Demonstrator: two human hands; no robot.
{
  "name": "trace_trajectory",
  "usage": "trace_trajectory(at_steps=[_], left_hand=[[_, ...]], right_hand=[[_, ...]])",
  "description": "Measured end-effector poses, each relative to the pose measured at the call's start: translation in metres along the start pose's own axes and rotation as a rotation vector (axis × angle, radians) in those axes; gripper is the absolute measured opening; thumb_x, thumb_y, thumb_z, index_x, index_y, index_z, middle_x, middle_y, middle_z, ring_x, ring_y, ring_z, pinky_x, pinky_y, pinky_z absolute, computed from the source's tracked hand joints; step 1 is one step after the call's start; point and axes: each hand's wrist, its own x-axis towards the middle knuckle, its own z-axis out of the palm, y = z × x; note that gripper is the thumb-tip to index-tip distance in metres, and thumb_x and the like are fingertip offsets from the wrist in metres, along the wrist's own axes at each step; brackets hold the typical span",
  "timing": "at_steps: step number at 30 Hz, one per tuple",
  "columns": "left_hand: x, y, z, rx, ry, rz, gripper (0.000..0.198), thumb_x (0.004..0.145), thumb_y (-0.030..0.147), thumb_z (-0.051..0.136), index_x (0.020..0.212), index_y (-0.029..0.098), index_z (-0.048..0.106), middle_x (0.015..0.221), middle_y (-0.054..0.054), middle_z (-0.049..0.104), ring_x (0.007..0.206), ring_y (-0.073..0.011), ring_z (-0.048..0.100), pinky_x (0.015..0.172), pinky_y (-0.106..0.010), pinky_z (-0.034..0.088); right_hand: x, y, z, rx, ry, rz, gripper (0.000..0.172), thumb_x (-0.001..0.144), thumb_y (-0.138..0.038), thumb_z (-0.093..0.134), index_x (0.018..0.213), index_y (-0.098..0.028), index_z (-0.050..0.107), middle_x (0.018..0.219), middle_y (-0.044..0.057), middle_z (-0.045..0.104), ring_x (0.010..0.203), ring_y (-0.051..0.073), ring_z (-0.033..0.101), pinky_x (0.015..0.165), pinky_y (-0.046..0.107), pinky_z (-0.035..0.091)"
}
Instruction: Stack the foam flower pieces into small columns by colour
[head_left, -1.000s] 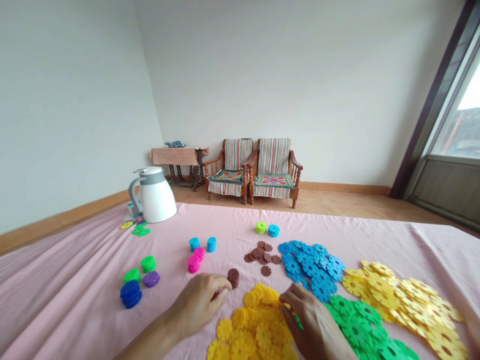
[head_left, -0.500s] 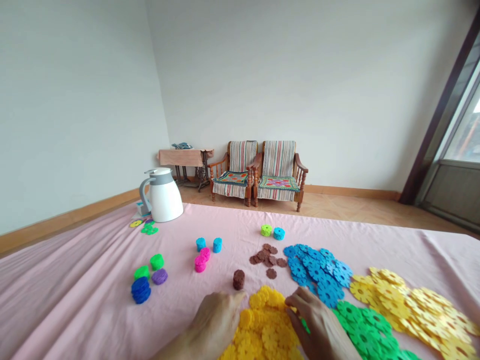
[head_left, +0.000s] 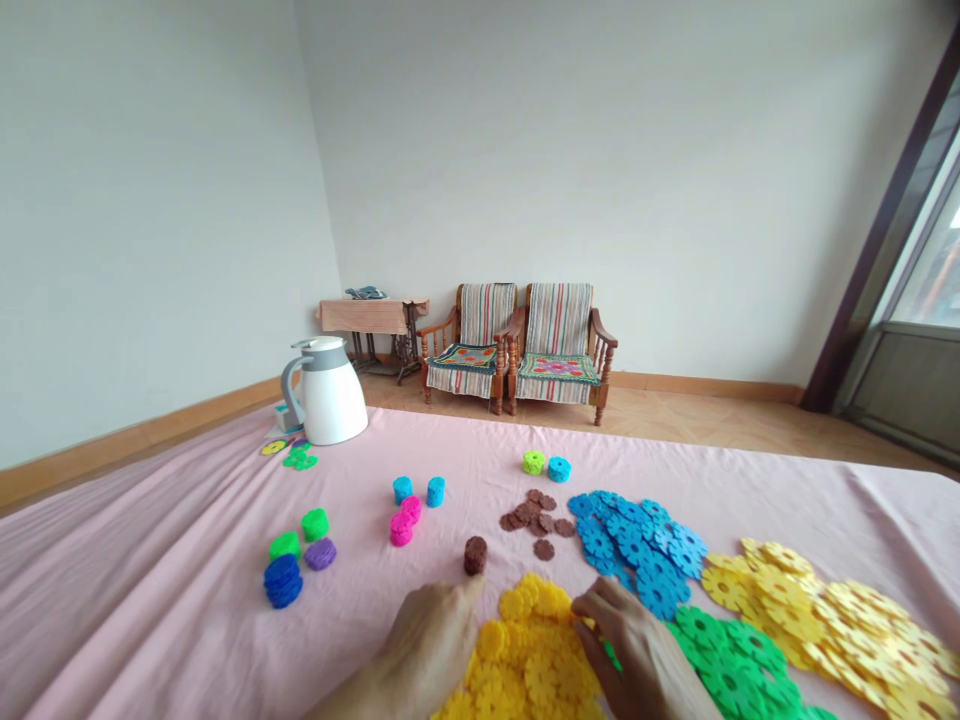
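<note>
Pink cloth [head_left: 180, 570]: left hand [head_left: 431, 632], shifted from brown stack's [head_left: 475, 557] side, now flanks yellow pile [head_left: 544, 665] with right hand [head_left: 631, 638]. Both grips half-curled; can't tell hold.

Grey-handled white jug [head_left: 335, 402] stands on pink tablecloth [head_left: 187, 570], far L; small bluish item [head_left: 283, 420] beside it, poss. a box, partly hidden. Beyond, 2 wooden armchairs [head_left: 600, 345] w/ striped covers [head_left: 559, 315], side by side nr back wall [head_left: 600, 150]. L of them, cloth-draped side table [head_left: 362, 316], dark bluish bundle [head_left: 366, 293] on top. Dark-framed glazing [head_left: 926, 285] far R.
</note>
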Motion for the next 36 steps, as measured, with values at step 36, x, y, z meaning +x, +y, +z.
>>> trace_trajectory(at_steps=[36], left_hand=[[0.022,-0.033,-0.004,0.078,0.093,-0.079,0.037,0.08,0.011,0.038,0.112,0.021,0.053,0.09,-0.009,0.069,0.085,-0.0219,0.064,0.069,-0.028,0.043]], right_hand=[[0.002,0.001,0.001,-0.049,-0.055,0.015,0.025,0.088,-0.02,0.036,0.078,-0.021,0.058,0.083,0.004,0.061,0.077,0.015,0.06,0.069,0.023,0.045]])
